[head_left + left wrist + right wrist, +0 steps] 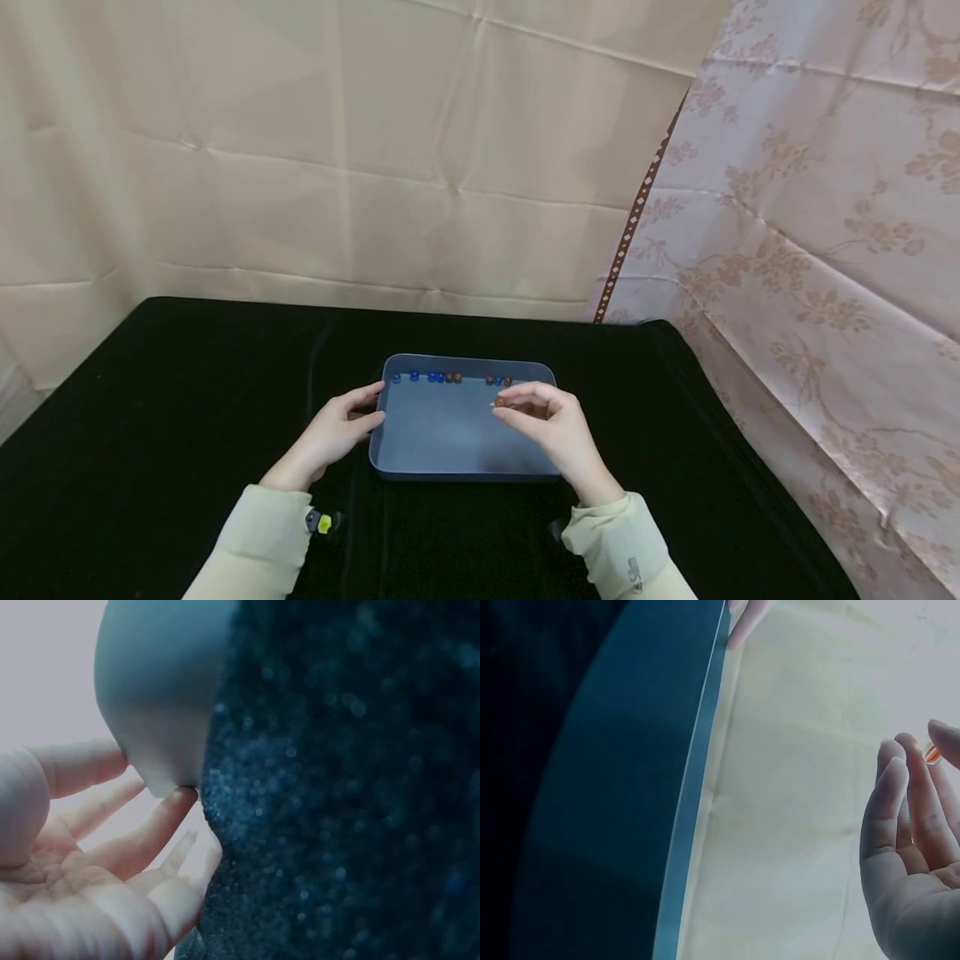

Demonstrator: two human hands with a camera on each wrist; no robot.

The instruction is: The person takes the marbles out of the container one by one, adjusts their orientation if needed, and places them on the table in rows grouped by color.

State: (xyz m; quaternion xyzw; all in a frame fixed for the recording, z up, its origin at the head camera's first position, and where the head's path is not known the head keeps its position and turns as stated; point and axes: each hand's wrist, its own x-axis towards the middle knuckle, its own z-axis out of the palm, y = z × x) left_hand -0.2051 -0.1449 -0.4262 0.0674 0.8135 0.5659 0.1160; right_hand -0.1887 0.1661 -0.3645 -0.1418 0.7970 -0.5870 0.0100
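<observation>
A shallow blue-grey tray (pixel 442 433) lies on the black cloth. Along its far wall sits a broken row of small glass marbles, some blue (pixel 414 376), some brown (pixel 457 377). My right hand (pixel 543 417) is over the tray's right part and pinches an orange-brown marble (pixel 499 402) between thumb and fingertips. Orange streaks show in this marble (pixel 931 754) in the right wrist view. At the tray's left side, my left hand (pixel 337 425) touches the outer wall with thumb and fingertips, its fingers (pixel 150 832) loosely extended.
Black cloth (pixel 225 400) covers the table around the tray. A cream curtain (pixel 337 167) hangs behind the table, and a pink floral curtain (pixel 825 208) hangs along the right. The tray's raised rim (pixel 465 477) runs all round it.
</observation>
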